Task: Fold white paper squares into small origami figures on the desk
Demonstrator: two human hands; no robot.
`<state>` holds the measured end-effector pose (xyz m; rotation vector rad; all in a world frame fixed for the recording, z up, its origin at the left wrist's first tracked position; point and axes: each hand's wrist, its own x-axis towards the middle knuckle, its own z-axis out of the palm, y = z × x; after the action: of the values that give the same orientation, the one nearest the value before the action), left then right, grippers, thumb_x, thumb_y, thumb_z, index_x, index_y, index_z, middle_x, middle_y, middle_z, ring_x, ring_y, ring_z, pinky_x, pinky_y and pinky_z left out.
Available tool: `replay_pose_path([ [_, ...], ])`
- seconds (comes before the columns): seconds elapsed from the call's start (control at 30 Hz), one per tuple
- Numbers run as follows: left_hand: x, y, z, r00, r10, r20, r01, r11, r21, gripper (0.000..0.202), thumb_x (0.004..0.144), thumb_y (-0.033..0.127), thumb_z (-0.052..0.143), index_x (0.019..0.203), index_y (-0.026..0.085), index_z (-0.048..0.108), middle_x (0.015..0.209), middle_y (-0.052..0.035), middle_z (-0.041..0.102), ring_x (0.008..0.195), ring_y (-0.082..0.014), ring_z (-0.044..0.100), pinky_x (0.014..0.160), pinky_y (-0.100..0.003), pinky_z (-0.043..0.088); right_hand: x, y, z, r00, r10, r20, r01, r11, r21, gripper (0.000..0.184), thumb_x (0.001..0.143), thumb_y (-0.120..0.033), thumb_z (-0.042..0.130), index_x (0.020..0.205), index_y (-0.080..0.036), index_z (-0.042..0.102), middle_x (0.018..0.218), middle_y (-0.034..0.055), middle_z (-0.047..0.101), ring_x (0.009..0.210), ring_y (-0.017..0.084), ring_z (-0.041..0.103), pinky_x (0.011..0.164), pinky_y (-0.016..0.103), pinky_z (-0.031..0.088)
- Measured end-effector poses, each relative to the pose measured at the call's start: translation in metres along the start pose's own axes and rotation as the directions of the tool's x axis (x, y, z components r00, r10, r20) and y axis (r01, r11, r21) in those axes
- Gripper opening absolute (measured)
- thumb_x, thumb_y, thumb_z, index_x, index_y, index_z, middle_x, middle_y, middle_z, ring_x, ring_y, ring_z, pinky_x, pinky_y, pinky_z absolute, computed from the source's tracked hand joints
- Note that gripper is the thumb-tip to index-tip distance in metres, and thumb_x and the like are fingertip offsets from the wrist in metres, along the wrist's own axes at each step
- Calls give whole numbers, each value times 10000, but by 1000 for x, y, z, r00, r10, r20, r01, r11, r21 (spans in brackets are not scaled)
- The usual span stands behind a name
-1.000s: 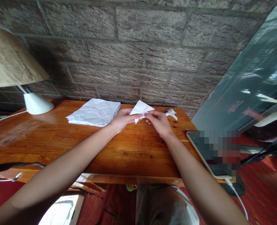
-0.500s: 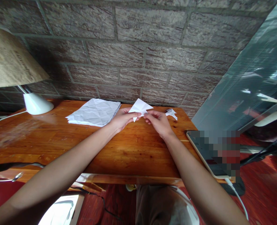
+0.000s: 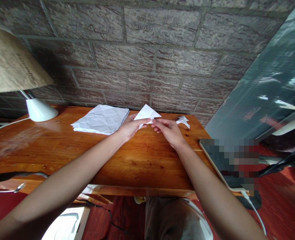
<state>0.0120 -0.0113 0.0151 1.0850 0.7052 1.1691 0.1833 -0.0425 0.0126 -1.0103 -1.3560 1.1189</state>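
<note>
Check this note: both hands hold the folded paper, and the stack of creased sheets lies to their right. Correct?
Not quite: the head view shows the stack of sheets to the left of the left hand and right hand. Both do hold the folded paper.

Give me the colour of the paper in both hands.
White; the folded paper shows best in the head view.

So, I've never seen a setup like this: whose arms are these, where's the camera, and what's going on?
There's no machine handling things here, just a person's bare hands. One camera, worn on the head, looks forward and down at them. The left hand and right hand together hold a folded white paper. On the desk, a stack of creased sheets and a lamp are to the left; a smaller folded piece and a tablet are to the right.
</note>
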Motion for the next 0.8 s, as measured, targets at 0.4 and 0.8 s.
replay_pose_path([
  [0.4,2,0,2,998,0,-58,-5,997,-75,440,462,212,947,859,155,766,862,-40,763,802,-151,662,754,-277,477,3,5,0,997,-75,10,75,997,-18,401,707,-600,803,790,-208,799,775,34,745,682,142,598,712,301,477],
  [0.8,4,-5,-5,998,-64,-18,63,997,-54,348,542,242,946,837,158,781,923,-56,777,869,-153,679,835,-288,495,4,5,0,1000,-6,-26,6,1000,-3,394,687,-580,822,767,-195,793,776,38,741,683,137,580,674,284,439],
])
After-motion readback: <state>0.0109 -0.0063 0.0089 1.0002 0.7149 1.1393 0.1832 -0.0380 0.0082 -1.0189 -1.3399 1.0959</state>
